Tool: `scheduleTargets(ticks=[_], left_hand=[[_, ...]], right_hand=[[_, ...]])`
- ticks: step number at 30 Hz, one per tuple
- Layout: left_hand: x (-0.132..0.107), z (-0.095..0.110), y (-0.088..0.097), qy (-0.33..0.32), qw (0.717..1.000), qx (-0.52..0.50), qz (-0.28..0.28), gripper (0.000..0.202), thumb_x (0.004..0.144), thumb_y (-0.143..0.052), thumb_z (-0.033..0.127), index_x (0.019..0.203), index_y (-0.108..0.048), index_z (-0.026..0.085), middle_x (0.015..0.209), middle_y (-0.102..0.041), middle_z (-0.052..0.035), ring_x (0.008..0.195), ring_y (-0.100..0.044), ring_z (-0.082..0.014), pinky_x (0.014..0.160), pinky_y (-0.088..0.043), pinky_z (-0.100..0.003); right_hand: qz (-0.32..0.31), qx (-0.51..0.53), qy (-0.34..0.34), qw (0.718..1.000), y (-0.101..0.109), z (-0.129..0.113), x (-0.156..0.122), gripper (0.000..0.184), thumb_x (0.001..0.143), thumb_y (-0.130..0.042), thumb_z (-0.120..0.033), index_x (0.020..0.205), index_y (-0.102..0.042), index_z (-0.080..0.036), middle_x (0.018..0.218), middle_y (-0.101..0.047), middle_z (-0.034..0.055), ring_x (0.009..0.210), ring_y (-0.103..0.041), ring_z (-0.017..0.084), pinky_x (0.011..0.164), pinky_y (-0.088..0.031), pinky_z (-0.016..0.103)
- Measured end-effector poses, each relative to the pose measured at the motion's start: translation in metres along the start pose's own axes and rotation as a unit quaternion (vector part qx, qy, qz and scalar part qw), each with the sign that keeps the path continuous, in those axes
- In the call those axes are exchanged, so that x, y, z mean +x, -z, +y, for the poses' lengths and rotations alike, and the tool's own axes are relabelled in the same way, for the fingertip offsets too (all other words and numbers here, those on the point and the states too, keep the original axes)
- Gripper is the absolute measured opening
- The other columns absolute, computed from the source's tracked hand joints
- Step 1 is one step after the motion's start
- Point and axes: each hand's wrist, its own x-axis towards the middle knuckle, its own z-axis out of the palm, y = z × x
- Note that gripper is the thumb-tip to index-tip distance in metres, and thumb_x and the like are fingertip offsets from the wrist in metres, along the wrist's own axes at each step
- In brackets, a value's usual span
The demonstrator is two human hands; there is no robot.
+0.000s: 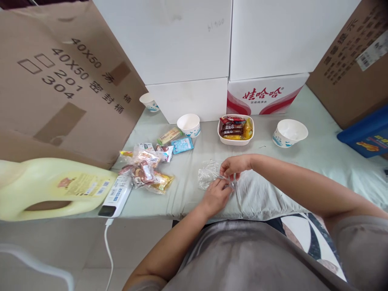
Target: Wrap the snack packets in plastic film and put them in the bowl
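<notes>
A crumpled clear plastic bag (207,174) lies on the pale green cloth in front of me. My left hand (216,197) is closed on its near edge, fingers bent against the plastic. Just beyond, my right hand (235,165) pinches the same bag from above, thumb and fingers together. Behind my hands sits a white tray (236,142) filled with wrapped snacks in red, brown and yellow. To the left is a loose pile of packaged snacks (145,171), with a blue packet (182,144) and a green-and-yellow packet (170,136) near it.
Paper bowls stand at the back (188,124) and right (290,133). White boxes (194,99) form a wall behind them. At left are a large carton (60,81), a pale yellow jug (69,186) and a power bank (117,196) with a white cable. A blue container (366,133) lies at right.
</notes>
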Motion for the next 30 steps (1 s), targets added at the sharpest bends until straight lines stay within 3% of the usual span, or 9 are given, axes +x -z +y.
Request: scheduleTargets(ticks=[6, 14, 22, 26, 30], left_hand=[[-0.002, -0.002, -0.002, -0.004, 1.000, 0.022, -0.014, 0.016, 0.089, -0.053, 0.017, 0.092, -0.068, 0.022, 0.097, -0.062, -0.0086, 0.089, -0.054, -0.0212, 0.074, -0.049, -0.035], [-0.002, -0.002, -0.002, -0.008, 1.000, 0.004, -0.004, 0.016, 0.087, -0.055, 0.014, 0.091, -0.068, 0.022, 0.107, -0.063, -0.0069, 0.095, -0.054, -0.0203, 0.077, -0.049, -0.033], [-0.002, -0.002, -0.002, -0.001, 1.000, 0.000, -0.010, 0.014, 0.090, -0.055, 0.019, 0.091, -0.069, 0.022, 0.108, -0.063, -0.0073, 0.097, -0.054, -0.0205, 0.079, -0.049, -0.035], [-0.001, -0.003, -0.004, -0.006, 1.000, 0.004, -0.004, 0.014, 0.091, -0.055, 0.019, 0.091, -0.068, 0.021, 0.107, -0.064, -0.0064, 0.096, -0.054, -0.0206, 0.078, -0.050, -0.034], [-0.001, 0.004, 0.005, -0.028, 0.999, 0.009, -0.019, 0.017, 0.092, -0.050, 0.017, 0.097, -0.066, 0.021, 0.107, -0.065, -0.0063, 0.094, -0.057, -0.0202, 0.077, -0.051, -0.035]], right_hand=[[0.096, -0.102, 0.025, 0.990, -0.017, 0.004, -0.008, 0.008, 0.068, -0.065, -0.012, 0.070, -0.060, -0.019, 0.072, -0.066, -0.0013, 0.066, -0.056, 0.012, 0.058, -0.040, 0.021], [0.163, -0.154, 0.067, 0.972, -0.017, 0.006, -0.014, 0.012, 0.071, -0.056, -0.010, 0.075, -0.052, -0.020, 0.076, -0.066, -0.0006, 0.069, -0.056, 0.013, 0.058, -0.039, 0.022], [0.220, -0.039, 0.126, 0.967, -0.007, 0.001, -0.021, 0.017, 0.074, -0.051, -0.006, 0.076, -0.043, -0.021, 0.066, -0.062, -0.0035, 0.066, -0.063, 0.013, 0.059, -0.042, 0.021], [0.251, -0.024, 0.116, 0.961, -0.004, 0.003, -0.017, 0.012, 0.081, -0.048, -0.008, 0.082, -0.047, -0.020, 0.066, -0.060, -0.0043, 0.057, -0.057, 0.011, 0.057, -0.040, 0.021], [0.321, -0.114, 0.109, 0.934, -0.004, 0.011, -0.010, 0.013, 0.085, -0.049, -0.011, 0.090, -0.058, -0.019, 0.077, -0.065, -0.0001, 0.068, -0.057, 0.012, 0.064, -0.039, 0.022]])
